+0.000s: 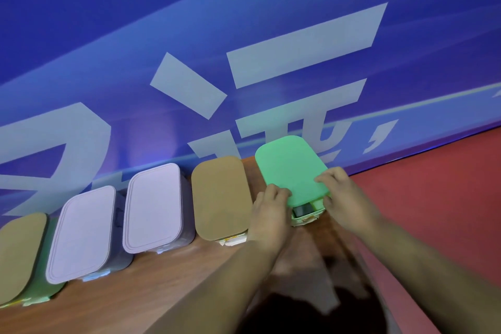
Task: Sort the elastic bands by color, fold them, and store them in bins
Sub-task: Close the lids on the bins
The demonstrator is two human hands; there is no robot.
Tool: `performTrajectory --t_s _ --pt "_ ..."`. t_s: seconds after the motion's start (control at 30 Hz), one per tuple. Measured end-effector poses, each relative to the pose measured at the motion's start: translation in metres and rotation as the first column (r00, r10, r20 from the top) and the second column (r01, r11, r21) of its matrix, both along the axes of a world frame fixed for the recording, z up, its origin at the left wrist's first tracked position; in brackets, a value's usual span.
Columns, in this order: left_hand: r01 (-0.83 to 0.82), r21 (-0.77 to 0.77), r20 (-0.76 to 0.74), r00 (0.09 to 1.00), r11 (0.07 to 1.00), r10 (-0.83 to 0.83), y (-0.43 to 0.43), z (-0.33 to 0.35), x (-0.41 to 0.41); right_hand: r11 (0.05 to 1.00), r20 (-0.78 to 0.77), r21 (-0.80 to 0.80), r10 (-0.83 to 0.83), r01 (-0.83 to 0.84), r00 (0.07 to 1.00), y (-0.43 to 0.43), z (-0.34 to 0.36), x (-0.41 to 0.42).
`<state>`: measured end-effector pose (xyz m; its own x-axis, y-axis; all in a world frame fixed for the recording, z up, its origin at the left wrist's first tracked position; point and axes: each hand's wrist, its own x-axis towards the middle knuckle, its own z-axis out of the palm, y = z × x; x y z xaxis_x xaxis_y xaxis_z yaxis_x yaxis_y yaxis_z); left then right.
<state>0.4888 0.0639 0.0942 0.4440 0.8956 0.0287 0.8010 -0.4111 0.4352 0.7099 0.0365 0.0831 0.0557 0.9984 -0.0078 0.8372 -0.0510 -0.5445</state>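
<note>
Grip: my left hand (271, 211) and right hand (344, 195) both pinch the green lid (290, 168).
Care: I keep it level over the bin (306, 221).

A blue wall (244, 8) fills most of the tilted view, printed with very large pale grey lettering (303, 46) in broad, blocky strokes. A thin light stripe (406, 106) runs slantwise across it. A soft violet glow (151, 141) brightens the wall low down. Below the wall lies a brown wooden tabletop (151, 287) with visible grain. To its right spreads a flat red surface (447, 198), evenly lit.
</note>
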Motion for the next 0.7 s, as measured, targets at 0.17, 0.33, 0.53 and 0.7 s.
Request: performTrajectory --t_s 0.17,0.33,0.53,0.7 --pt "0.051 0.002 -0.106 0.993 0.999 -0.051 -0.017 -0.008 -0.002 0.994 0.04 -0.106 0.015 -0.011 0.999 -0.014 -0.008 -0.003" --pt "0.074 0.03 -0.173 0.983 0.997 -0.067 -0.023 -0.02 -0.005 0.988 0.101 -0.153 0.038 -0.022 0.994 -0.018 -0.005 -0.007" --pt "0.207 0.095 -0.318 0.933 0.974 -0.168 -0.021 -0.016 -0.006 0.975 0.215 -0.22 0.069 -0.02 0.974 -0.021 -0.003 -0.012" --pt "0.251 0.107 -0.395 0.899 0.962 -0.19 -0.02 -0.009 -0.003 0.966 0.253 -0.26 0.08 -0.012 0.964 -0.011 -0.002 -0.017"
